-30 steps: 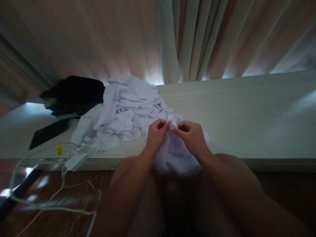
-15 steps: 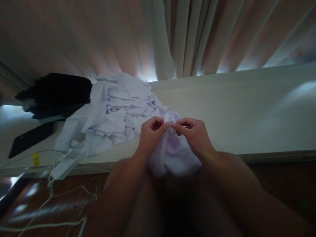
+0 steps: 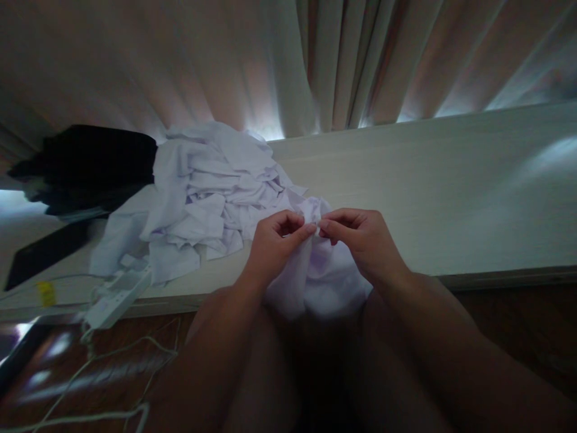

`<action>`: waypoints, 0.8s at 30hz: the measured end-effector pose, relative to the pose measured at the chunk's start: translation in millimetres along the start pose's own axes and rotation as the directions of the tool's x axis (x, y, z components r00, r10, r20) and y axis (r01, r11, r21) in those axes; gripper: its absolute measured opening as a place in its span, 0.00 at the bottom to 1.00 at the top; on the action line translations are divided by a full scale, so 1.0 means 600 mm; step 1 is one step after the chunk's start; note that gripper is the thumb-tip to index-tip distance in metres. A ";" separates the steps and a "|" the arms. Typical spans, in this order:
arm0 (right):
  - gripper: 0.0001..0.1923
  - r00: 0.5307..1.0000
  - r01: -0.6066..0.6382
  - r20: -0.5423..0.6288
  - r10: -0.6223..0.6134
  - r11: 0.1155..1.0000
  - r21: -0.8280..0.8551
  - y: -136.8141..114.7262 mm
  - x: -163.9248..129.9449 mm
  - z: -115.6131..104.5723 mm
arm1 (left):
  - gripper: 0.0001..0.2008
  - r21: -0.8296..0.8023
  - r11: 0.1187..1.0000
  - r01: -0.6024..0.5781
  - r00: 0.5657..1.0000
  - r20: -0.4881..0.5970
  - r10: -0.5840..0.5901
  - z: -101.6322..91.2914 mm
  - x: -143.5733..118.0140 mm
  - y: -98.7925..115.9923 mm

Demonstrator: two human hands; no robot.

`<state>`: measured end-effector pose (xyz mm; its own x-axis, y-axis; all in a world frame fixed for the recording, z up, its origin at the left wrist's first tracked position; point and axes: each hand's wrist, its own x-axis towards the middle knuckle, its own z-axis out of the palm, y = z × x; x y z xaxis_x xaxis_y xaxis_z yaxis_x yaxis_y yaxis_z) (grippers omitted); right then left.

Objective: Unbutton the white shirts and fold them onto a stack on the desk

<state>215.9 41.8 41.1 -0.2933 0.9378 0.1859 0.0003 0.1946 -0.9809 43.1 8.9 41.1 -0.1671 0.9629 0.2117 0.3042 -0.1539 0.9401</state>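
A white garment (image 3: 331, 288), maybe a shirt, hangs bunched between my knees, its upper edge lying on the pale ledge (image 3: 406, 192). My left hand (image 3: 279, 240) pinches its upper part between thumb and curled fingers. Close beside it, my right hand (image 3: 356, 234) pinches the same cloth, the two thumb tips nearly meeting. What small detail sits between the fingertips is too dim to make out. Touching the garment on the left is a crumpled pile of white clothes (image 3: 211, 192).
Dark folded clothes (image 3: 99, 162) stand at the far left, with a flat black object (image 3: 49, 249) in front. A white power strip (image 3: 117, 294) lies on the ledge's front edge, its cable (image 3: 90, 361) trailing below. Pleated curtains (image 3: 225, 66) hang behind.
The view has shifted slightly, so the pile and power strip sit further left. My right fingertips have moved a little on the cloth; both hands keep their pinch.
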 end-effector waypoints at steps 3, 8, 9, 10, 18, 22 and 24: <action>0.08 1.000 0.010 0.009 -0.010 1.000 0.018 0.000 0.000 0.001 | 0.10 -0.022 0.999 0.045 0.999 0.028 -0.044 -0.002 0.002 0.003; 0.05 0.999 -0.002 0.040 0.002 1.000 0.016 -0.001 0.000 0.001 | 0.10 -0.073 0.994 0.084 0.994 0.071 -0.079 -0.009 0.003 -0.003; 0.05 0.999 -0.007 0.039 0.006 1.000 0.026 -0.001 0.000 0.001 | 0.10 -0.088 0.992 0.086 0.993 0.086 -0.078 -0.010 0.003 -0.005; 0.05 0.999 -0.011 0.037 0.009 0.999 0.036 -0.001 0.000 0.002 | 0.09 -0.104 0.991 0.086 0.992 0.101 -0.076 -0.012 0.004 -0.007; 0.07 1.000 -0.011 0.030 0.009 0.997 0.071 0.006 0.003 0.002 | 0.09 -0.096 0.992 0.079 0.991 0.114 -0.068 -0.015 0.007 -0.011; 0.07 0.999 0.028 0.044 -0.030 0.999 0.045 0.013 0.005 0.000 | 0.09 -0.092 0.992 0.084 0.991 0.113 -0.074 -0.014 0.005 -0.012; 0.07 0.997 0.053 0.048 -0.054 0.998 0.040 0.016 0.007 -0.001 | 0.09 -0.090 0.991 0.100 0.991 0.102 -0.091 -0.013 0.006 -0.014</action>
<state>215.5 47.8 32.5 -0.3388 0.9107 0.2361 -0.0533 0.2319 -0.9713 32.8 11.9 36.0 -0.0980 0.9904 0.0973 0.2002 -0.0762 0.9768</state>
